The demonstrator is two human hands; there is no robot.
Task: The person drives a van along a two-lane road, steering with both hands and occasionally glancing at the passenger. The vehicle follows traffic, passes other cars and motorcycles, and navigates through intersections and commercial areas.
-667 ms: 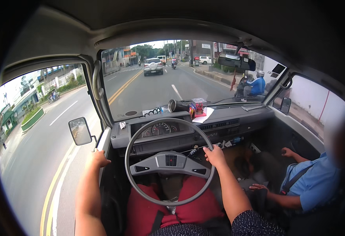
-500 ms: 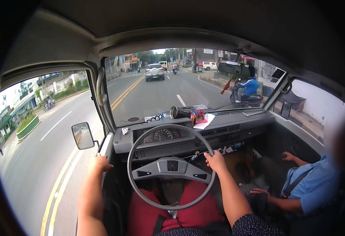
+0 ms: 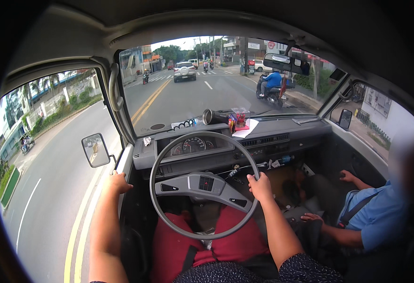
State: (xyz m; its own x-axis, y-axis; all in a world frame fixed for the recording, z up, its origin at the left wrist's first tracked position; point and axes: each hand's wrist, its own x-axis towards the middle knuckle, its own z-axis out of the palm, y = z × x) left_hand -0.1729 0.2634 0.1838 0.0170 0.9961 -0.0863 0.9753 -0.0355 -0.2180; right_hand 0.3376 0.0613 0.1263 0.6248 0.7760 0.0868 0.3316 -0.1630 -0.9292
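Observation:
A grey two-spoke steering wheel (image 3: 153, 200) stands in front of me, tilted a little clockwise. My right hand (image 3: 261, 187) is closed round the right side of its rim. At the open side window, my left hand (image 3: 117, 182) grips the door's window sill (image 3: 124, 165), its thumb on the inner side and its other fingers partly hidden. Through the upper part of the wheel shows the instrument cluster (image 3: 194, 145). Just ahead of my left hand is the side mirror (image 3: 95, 150), outside the door.
On the dashboard (image 3: 306, 128) lie a black cylinder (image 3: 212, 116), a clear box with a red item (image 3: 240, 118) and white paper (image 3: 247, 129). A passenger in a blue shirt (image 3: 376, 214) sits at right. Ahead are a silver car (image 3: 184, 71) and a motorcycle rider in blue (image 3: 273, 85).
The wheel has turned slightly clockwise, with my right hand still on its rim. Outside, the motorcycle rider has shifted leftward and farther ahead; the roadside has slid back. My left hand stays on the sill.

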